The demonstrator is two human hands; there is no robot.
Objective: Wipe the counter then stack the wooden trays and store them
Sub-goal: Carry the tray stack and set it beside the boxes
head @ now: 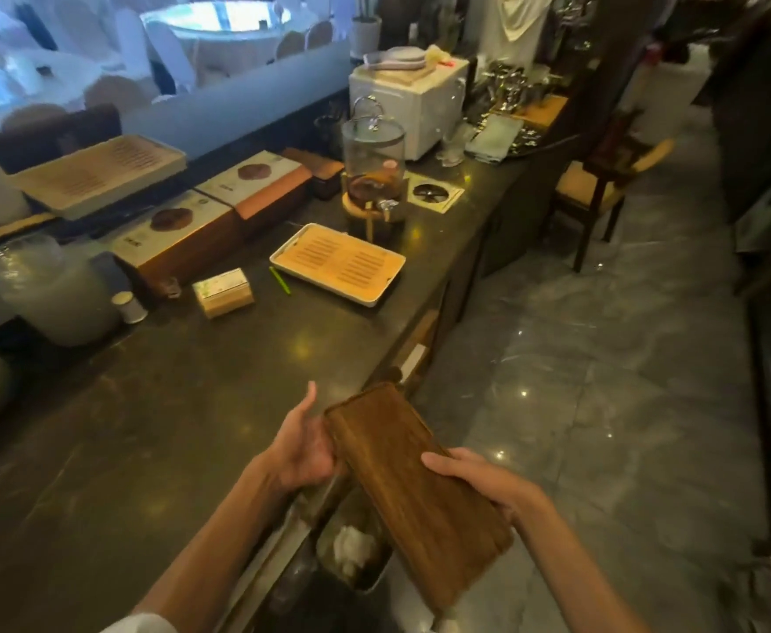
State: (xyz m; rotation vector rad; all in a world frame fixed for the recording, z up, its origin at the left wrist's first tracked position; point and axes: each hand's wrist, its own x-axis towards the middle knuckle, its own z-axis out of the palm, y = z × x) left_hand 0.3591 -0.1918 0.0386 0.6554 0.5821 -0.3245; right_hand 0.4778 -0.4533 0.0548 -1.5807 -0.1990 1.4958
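I hold a dark wooden tray (pixel 413 491) off the front edge of the dark stone counter (pixel 155 427), above the floor. My left hand (pixel 299 447) grips its left long side. My right hand (pixel 484 484) grips its right side, thumb on top. The tray looks like more than one stacked piece, but I cannot tell. A light slatted tea tray (pixel 338 263) with a white rim lies flat on the counter further away. Another light slatted tray (pixel 100 173) rests on the raised ledge at the back left.
Boxes (pixel 255 185), a small carton (pixel 223 293), a green pen (pixel 280 280), a glass drink dispenser (pixel 373 169) and a white appliance (pixel 413 105) stand along the counter. A bin (pixel 351 548) sits below the counter edge under my hands. A wooden chair (pixel 602 187) stands on the marble floor.
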